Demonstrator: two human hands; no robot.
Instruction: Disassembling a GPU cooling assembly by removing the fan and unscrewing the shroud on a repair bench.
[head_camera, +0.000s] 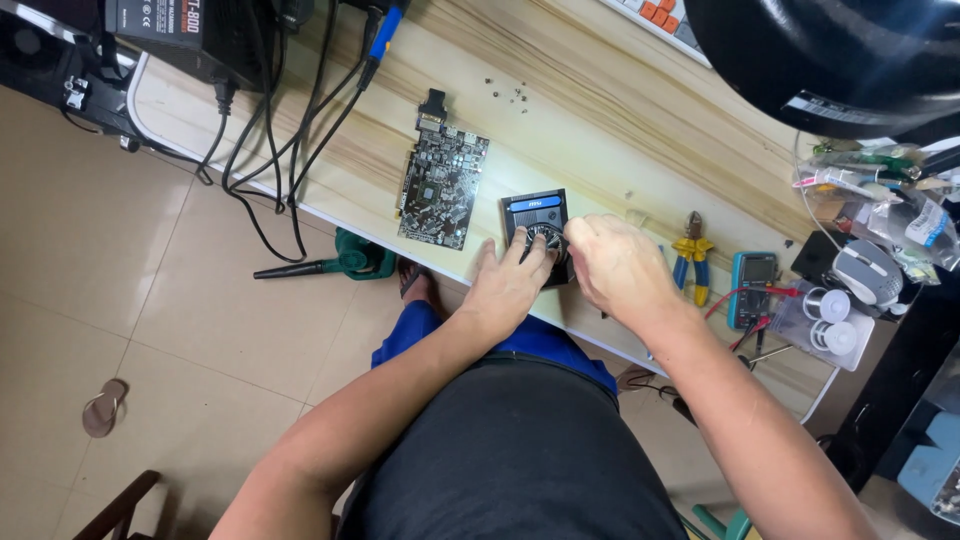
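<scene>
A small black cooler with a round fan lies on the light wooden desk near its front edge. My left hand rests on its near side, fingers on the fan. My right hand grips the cooler's right side, fingers curled at the fan's rim. A bare dark circuit board lies flat to the left of the cooler, apart from both hands.
Yellow-and-blue pliers and a multimeter with red leads lie to the right. Several small screws sit farther back. A black power supply with cables stands at the back left. A green blower lies on the floor.
</scene>
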